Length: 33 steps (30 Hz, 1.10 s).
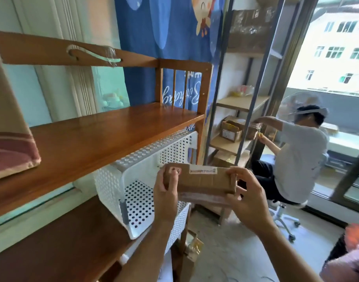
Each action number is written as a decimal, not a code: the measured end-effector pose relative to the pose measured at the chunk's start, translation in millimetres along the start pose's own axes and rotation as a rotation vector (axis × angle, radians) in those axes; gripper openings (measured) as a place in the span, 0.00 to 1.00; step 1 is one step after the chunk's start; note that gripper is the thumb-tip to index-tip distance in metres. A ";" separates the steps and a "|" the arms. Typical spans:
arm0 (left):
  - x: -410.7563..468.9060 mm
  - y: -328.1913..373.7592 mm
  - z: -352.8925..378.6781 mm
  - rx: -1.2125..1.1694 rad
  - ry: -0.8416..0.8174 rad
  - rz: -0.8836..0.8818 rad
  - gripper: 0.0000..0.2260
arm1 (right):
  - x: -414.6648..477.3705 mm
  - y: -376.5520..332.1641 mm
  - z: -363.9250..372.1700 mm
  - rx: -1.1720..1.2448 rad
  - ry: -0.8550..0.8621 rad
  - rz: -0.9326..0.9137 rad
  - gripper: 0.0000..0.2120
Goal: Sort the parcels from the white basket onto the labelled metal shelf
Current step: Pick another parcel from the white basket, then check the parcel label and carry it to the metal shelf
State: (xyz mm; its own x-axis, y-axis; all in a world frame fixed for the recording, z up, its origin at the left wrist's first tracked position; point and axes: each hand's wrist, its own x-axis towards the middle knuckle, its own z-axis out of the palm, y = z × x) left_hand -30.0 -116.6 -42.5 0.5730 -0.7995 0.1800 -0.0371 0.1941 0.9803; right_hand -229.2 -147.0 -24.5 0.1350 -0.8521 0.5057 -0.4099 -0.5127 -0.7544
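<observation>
Two hands on one parcel [203, 182]: flat brown cardboard box, matte, taped, white label strip along its top edge. My left hand [166, 195] grips the left end, thumb across the front face; my right hand [248, 197] clamps the right end, fingers [232, 174] curled over the top corner. Parcel held in the air just in front of the white basket [137, 192], perforated plastic, sitting on the glossy wooden shelf [89, 135].
</observation>
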 end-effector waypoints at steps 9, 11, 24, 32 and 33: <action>-179.3 68.2 -93.3 -0.062 0.142 0.189 0.22 | -124.3 -90.8 -35.6 0.475 0.039 -0.075 0.34; -211.7 83.2 -133.6 -0.041 0.214 0.186 0.22 | -151.8 -118.9 -18.8 0.572 -0.005 -0.030 0.32; -385.9 170.6 -377.6 -0.005 0.763 0.380 0.03 | -319.4 -323.3 90.1 0.945 -0.629 -0.032 0.19; -518.4 212.5 -548.0 0.361 0.733 0.536 0.19 | -449.2 -462.5 149.3 1.216 -0.701 0.034 0.11; -533.6 220.1 -564.5 0.273 0.706 0.503 0.22 | -466.5 -478.5 157.6 1.271 -0.712 0.003 0.10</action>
State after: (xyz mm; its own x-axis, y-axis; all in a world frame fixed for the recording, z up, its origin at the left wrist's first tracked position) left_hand 118.1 673.6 31.2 0.8020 -0.1053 0.5879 -0.5593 0.2128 0.8012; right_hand 46.2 479.2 34.5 0.7001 -0.5303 0.4781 0.5963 0.0659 -0.8001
